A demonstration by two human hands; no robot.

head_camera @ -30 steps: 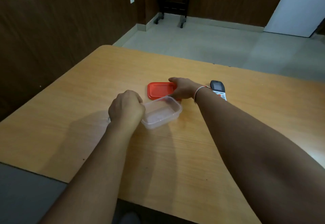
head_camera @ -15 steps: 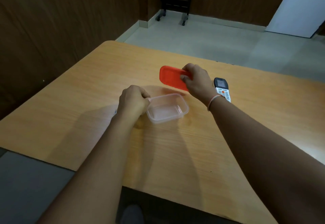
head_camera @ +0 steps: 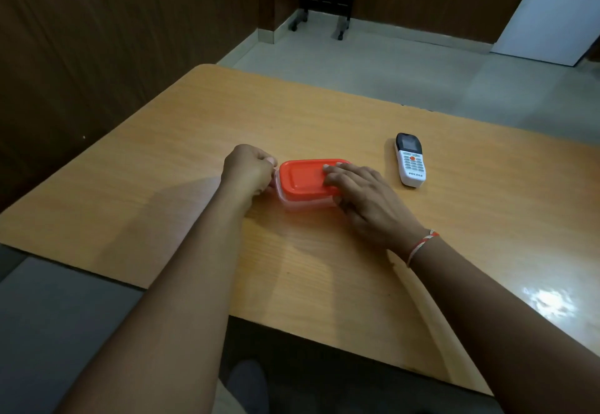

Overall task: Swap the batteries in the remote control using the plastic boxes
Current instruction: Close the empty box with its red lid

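Smooth wood-grain table [head_camera: 324, 283], clear plastic box [head_camera: 305, 203] mid-table under a glossy red rounded-rectangle lid [head_camera: 303, 175], left hand [head_camera: 248, 170] curled, pinching the box's left rim, right hand [head_camera: 363, 199] flat, fingers straight, pressing the lid, white remote [head_camera: 409, 159] lying well right of the box.

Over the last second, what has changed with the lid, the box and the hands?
The right hand lifted the red lid off the table, carried it over the clear plastic box and now presses it down on top with straight fingers. The left hand still grips the box's left end. The remote control stayed where it was, untouched.
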